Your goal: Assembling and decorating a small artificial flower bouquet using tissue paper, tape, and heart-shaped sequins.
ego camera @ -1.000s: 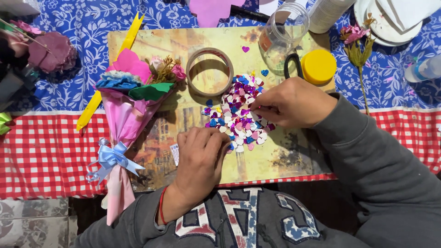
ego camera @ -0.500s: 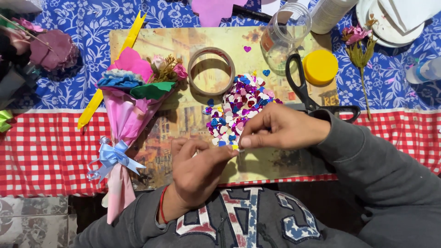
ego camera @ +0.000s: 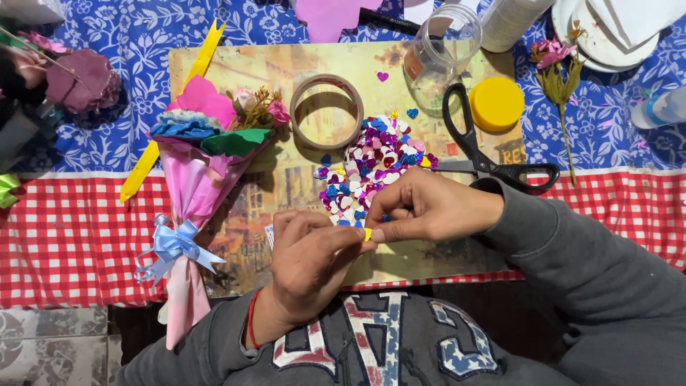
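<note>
A pile of small shiny heart confetti [ego camera: 371,166] in pink, blue, white and red lies on a picture-printed board [ego camera: 286,71]. My right hand [ego camera: 436,209] and my left hand [ego camera: 314,261] meet just below the pile, fingertips pinched together on one tiny yellow piece [ego camera: 367,234]. Both wrists wear grey sleeves. A pink paper bouquet [ego camera: 196,179] with a pale blue ribbon bow lies to the left of my hands.
A tape roll [ego camera: 326,111] sits above the pile. Black scissors [ego camera: 486,154], a yellow lid [ego camera: 496,104] and a clear jar [ego camera: 439,53] are at upper right. A dried flower stem [ego camera: 561,86] lies on the blue floral cloth; red checked cloth covers the near edge.
My right hand has drawn back from the confetti pile toward me, uncovering the scissors. My left hand has risen to meet it, and both now pinch a small yellow piece.
</note>
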